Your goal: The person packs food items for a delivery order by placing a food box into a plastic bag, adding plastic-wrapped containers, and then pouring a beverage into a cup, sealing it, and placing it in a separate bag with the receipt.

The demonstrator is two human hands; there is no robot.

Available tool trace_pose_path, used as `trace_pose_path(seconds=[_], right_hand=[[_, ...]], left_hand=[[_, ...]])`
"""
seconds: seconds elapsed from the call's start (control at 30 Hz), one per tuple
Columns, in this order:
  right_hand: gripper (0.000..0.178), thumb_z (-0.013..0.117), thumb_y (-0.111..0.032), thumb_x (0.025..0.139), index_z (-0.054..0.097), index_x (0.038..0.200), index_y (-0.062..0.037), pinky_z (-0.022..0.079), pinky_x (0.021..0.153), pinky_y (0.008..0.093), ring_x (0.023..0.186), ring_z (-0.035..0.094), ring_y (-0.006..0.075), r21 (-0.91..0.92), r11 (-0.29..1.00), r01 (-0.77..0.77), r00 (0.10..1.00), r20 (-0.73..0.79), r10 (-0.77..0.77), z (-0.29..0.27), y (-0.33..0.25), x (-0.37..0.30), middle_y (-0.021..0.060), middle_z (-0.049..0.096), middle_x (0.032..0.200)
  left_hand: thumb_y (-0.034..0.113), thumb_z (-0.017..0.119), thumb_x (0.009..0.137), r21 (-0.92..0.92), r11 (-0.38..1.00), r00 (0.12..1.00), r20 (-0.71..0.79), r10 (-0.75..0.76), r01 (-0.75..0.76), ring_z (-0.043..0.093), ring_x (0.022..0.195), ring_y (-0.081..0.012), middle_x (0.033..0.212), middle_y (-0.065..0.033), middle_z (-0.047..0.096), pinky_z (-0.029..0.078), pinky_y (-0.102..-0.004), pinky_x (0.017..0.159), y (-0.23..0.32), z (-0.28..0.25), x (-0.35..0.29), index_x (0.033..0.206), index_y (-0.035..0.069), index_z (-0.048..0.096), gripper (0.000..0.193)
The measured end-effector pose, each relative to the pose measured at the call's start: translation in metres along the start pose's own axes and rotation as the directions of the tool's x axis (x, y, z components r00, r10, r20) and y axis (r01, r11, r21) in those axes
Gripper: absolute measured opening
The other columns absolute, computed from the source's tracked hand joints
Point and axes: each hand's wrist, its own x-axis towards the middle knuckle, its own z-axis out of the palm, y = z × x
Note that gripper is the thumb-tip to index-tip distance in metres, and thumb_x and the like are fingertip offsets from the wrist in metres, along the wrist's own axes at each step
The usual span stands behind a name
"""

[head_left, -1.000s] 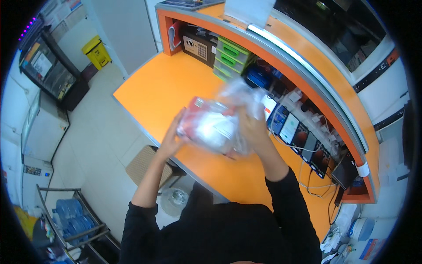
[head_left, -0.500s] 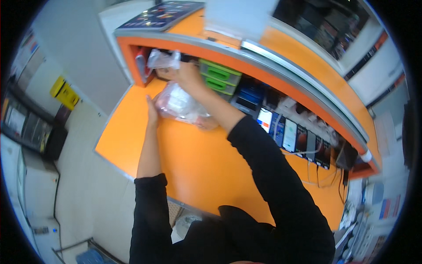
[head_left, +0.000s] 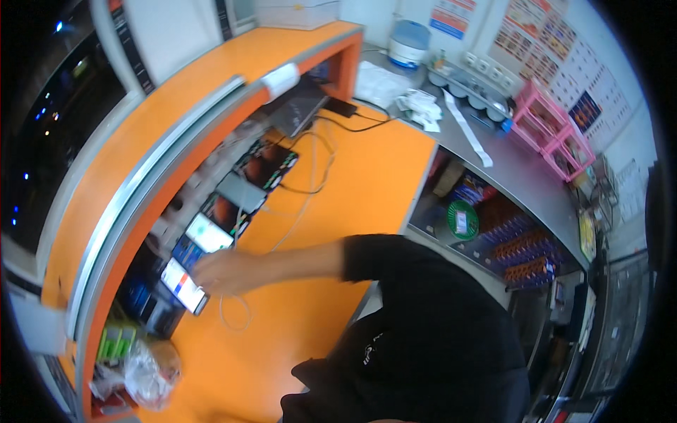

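My right hand (head_left: pixel 229 273) reaches in from the right over the orange desk (head_left: pixel 338 204). Motion smears its fingers. They are at the edge of a phone with a lit white, orange and blue screen (head_left: pixel 182 284), and whether they grip it cannot be made out. Next to it are a blue-screened phone (head_left: pixel 187 252) and a phone with a pale lit screen (head_left: pixel 209 233). Farther along the row lie a grey phone (head_left: pixel 241 192) and a dark-screened one (head_left: pixel 266 166). A clear plastic bag (head_left: pixel 150 376) rests at the lower left. My left hand is out of view.
Green drawers (head_left: pixel 115 343) stand beside the bag under the raised orange shelf (head_left: pixel 162 92). Thin cables (head_left: pixel 310 190) trail across the desk. To the right is a metal counter (head_left: pixel 504 158) with a pink rack (head_left: pixel 550 130) and a white strip (head_left: pixel 465 127). Below sits a green basket (head_left: pixel 462 220).
The view has swung right. My right hand has left the plastic bag and come to the phones. My left hand, earlier beside the bag, has gone out of view.
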Motion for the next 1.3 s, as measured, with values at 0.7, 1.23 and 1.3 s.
trace_pose_path(seconds=[0.7, 1.23, 1.3], right_hand=[[0.018, 0.060, -0.012, 0.079, 0.057, 0.093, -0.0016, 0.047, 0.064, 0.0277, 0.072, 0.057, 0.0133, 0.798, 0.309, -0.518, -0.159, -0.444, 0.882, -0.507, 0.029, -0.682, 0.0077, 0.060, 0.084], [0.025, 0.056, -0.019, 0.083, 0.052, 0.101, -0.0013, 0.046, 0.081, 0.0333, 0.089, 0.057, 0.0176, 0.723, 0.690, -0.036, 0.463, -0.599, 0.653, -0.624, -0.045, -0.491, 0.0098, 0.058, 0.094], [0.033, 0.060, -0.017, 0.080, 0.052, 0.107, 0.0000, 0.047, 0.078, 0.0322, 0.085, 0.058, 0.0155, 0.713, 0.689, -0.126, 0.663, -0.456, 0.594, -0.587, -0.069, -0.464, 0.0099, 0.059, 0.097]], left_hand=[[0.034, 0.056, 0.082, 0.411, 0.840, -0.843, 0.530, 0.097, 0.355, 0.054, 0.092, -0.0195, 0.103, -0.0133, 0.054, 0.042, -0.0291, 0.079, 0.617, 0.216, -0.789, 0.115, -0.002, 0.044, 0.050], [0.007, 0.063, 0.062, -0.877, 0.474, -0.150, 0.481, 0.864, -0.081, 0.054, 0.092, -0.0269, 0.094, -0.0093, 0.059, 0.041, -0.0370, 0.078, 0.611, 0.321, -0.636, 0.073, 0.014, 0.067, 0.014], [0.000, 0.063, 0.059, -0.855, 0.468, 0.165, 0.440, 0.883, -0.223, 0.049, 0.101, -0.0282, 0.102, -0.0098, 0.057, 0.037, -0.0375, 0.085, 0.648, 0.327, -0.608, 0.074, 0.020, 0.069, 0.025]])
